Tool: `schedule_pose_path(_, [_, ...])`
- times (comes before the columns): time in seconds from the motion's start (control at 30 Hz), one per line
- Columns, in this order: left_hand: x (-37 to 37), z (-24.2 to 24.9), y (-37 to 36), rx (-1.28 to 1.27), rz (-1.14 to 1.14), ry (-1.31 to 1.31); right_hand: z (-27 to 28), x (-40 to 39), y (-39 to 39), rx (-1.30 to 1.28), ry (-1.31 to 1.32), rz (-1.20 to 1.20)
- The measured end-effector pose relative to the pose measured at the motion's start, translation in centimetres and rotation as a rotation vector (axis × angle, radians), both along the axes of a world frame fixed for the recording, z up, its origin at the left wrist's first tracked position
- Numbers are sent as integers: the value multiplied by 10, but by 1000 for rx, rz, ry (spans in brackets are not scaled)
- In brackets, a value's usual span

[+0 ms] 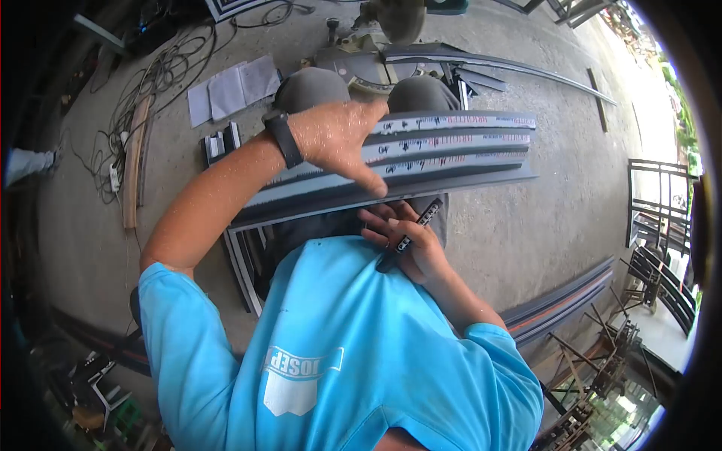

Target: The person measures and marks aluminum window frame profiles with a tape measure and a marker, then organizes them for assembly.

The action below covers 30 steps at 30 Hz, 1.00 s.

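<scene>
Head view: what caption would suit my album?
Left hand spread over long labelled strips, black marker in the right hand.

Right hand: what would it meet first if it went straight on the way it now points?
The right hand would probably first meet the metal profile nearest the blue shirt, though depth is unclear and it might pass beneath.

Had a grey concrete floor (556, 218), scuffed and pale in patches. Showed dark cables (162, 79) tangled across the left, beside a wooden plank (137, 161). Took in bright daylight from the right, with greenery (669, 75) beyond and a black metal frame (662, 199) nearby. Dimmed at lower left, apparently into clutter.
</scene>
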<state>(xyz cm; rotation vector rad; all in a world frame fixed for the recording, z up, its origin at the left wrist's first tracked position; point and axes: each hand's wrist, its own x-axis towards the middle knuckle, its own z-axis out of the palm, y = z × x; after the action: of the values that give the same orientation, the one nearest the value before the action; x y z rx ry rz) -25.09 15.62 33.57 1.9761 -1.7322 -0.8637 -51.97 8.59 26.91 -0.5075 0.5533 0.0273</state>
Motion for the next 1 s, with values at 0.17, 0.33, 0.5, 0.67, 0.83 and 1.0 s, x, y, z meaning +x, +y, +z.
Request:
schedule_pose_path(0.17, [-23, -4, 16, -64, 42, -146, -7, 7, 7, -290, 43, -57])
schedule_pose_path(0.33, [-27, -11, 25, -56, 194, -16, -15, 15, 6, -517, 74, -114])
schedule_pose_path(0.5, [-42, 3, 59, -78, 450, 397, 55, 27, -8, -807, -155, -38])
schedule_pose_path(0.67, [-26, 14, 135, -243, 693, 512, 98, 84, 16, -943, -378, 294])
schedule_pose_path(0.83, [45, -94, 305, -288, 1110, 679, 10, 221, 168, -461, -77, 531])
schedule_pose_path(1.0, [14, -218, 416, -282, 1408, 737, -126, 249, 286, -780, 54, 755])
